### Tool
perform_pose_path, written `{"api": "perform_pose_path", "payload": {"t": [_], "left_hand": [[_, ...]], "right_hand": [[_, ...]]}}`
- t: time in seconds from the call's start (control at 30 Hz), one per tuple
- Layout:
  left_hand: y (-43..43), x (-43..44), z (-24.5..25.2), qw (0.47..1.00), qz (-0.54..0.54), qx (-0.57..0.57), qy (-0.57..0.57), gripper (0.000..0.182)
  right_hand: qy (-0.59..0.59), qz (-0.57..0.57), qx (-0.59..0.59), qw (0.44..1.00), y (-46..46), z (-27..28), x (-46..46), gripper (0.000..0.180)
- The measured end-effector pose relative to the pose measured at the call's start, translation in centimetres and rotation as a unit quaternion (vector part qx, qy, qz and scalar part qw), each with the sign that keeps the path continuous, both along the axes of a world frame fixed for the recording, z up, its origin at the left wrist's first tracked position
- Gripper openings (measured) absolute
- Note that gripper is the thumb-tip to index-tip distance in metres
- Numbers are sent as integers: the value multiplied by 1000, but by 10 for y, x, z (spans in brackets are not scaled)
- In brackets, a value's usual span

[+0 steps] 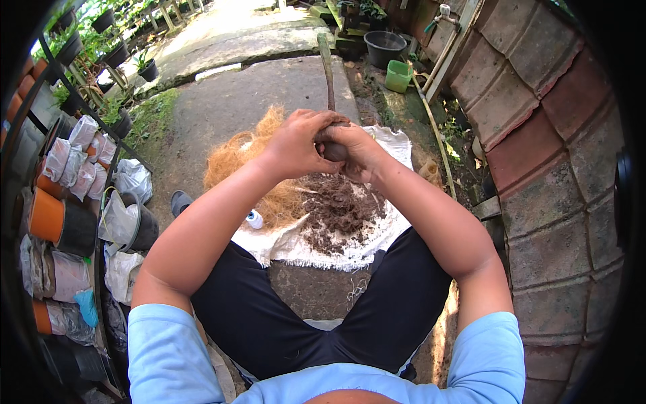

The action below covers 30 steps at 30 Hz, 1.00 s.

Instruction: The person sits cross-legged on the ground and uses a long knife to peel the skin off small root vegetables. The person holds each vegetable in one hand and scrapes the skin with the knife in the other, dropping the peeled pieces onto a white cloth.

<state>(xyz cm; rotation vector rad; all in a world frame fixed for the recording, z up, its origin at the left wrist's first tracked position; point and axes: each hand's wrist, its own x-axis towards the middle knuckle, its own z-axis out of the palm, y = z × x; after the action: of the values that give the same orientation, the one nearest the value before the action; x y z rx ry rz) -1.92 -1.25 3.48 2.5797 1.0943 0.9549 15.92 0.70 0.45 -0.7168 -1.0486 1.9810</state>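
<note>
My left hand [302,144] and my right hand [357,150] are cupped together around a dark brown lump of soil-like material [335,151]. Fingers of both hands cover much of it. Beyond them a slender greenish-brown stem or stick [328,73] points away from me; my hands hide its near end, so whether it joins the lump cannot be told. Below lies a loose heap of dark, crumbly fibrous soil [343,209] on a white woven sheet [398,222]. Left of the heap is a tangle of tan coconut-like fibre [282,197], with a white thread spool [255,219] at its edge.
Metal shelving on the left carries orange and black pots [48,217] and plastic-wrapped bundles [81,171]. A black basin [385,48] and a green plastic container [398,76] stand at the far right, below a tap [445,14]. Stacked roof tiles [547,252] line the right side.
</note>
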Motion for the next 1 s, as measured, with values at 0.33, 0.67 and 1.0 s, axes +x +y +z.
{"api": "perform_pose_path", "payload": {"t": [0.33,0.67,1.0], "left_hand": [[12,-9,-12,978,-40,-177,-101,74],[3,-5,-13,995,-7,-76,-66,70],[0,4,-5,998,15,-33,-47,71]], "right_hand": [[-7,-19,-7,1000,5,6,5,29],[23,-28,30,999,-1,1,-4,27],[26,-44,-16,999,3,-3,0,21]]}}
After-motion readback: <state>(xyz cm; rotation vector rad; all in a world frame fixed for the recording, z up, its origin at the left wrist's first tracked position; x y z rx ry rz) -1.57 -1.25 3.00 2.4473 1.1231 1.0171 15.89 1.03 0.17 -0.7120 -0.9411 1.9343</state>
